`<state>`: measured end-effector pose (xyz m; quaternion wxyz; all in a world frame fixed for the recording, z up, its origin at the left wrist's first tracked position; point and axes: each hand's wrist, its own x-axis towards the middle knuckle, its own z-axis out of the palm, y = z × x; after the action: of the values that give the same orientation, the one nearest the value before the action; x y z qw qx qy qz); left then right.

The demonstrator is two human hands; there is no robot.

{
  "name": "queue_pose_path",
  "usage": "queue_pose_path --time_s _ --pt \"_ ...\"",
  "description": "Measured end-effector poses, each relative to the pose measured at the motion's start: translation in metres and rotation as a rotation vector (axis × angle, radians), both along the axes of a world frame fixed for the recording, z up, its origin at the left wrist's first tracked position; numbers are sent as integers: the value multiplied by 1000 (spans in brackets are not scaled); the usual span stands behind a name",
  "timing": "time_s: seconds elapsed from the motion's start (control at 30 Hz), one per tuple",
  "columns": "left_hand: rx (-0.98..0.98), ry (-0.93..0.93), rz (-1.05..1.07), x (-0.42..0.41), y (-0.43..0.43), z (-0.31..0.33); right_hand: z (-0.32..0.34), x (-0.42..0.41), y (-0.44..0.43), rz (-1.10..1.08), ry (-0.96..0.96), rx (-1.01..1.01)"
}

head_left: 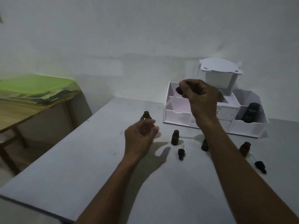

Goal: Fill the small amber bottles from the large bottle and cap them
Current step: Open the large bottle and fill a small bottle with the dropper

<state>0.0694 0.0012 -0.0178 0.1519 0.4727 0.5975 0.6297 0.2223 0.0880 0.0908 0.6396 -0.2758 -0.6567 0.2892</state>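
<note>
While the room is dim, the pale bench (72,172) shows its load clearly enough. At far left a wooden table (24,110) carries a green folder (32,84). On the bench, leftmost, an uncapped amber bottle (146,116) stands upright, mouth up, partly hidden behind the left hand (140,135). That hand is blurred, fingers curled loosely just in front of the bottle; whether its grip touches the glass I cannot tell. To its right a second bottle (175,137) stands upright and open, and just in front of it a dropper cap (181,153) lies on its side, long axis running roughly away from the viewer, glass tube toward the bottle. Above, the right hand (200,96) is raised over the white organiser (178,114), its grip pinched shut on a black cap (179,90) held at the fingertips, its dark bulb end sticking out to the upper left. A third bottle (204,145) stands mostly hidden behind the right forearm. Further right a fourth bottle (244,149) stands upright, with another dropper cap (260,167) lying near it, axis slanting down to the right. The large dark bottle (250,114) leans in the organiser's right compartment, top tilted back.
</note>
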Motion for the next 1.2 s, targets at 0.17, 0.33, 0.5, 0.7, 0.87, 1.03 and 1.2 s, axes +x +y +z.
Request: queue_pose_path --time_s 0.17,0.33,0.5,0.7,0.87,1.03,1.2 --pt "80 -82 166 -47 1 3 2 -35 -1 30 10 -38" --pt "-148 -217 -48 -59 16 -11 -5 -52 2 19 11 -69" --pt "-210 -127 -173 -52 19 -13 -11 -57 4 8 -41 -76" --pt "-259 -152 -191 -46 16 -13 -15 -67 5 28 -151 -42" --pt "-270 -95 -169 -46 17 -12 -29 -82 3 66 -275 -17" --pt "-259 -40 -157 -47 16 -13 -46 -87 5 68 -427 -87" --pt "-270 -30 -141 -49 20 -15 -55 -89 10 12 -498 -114"
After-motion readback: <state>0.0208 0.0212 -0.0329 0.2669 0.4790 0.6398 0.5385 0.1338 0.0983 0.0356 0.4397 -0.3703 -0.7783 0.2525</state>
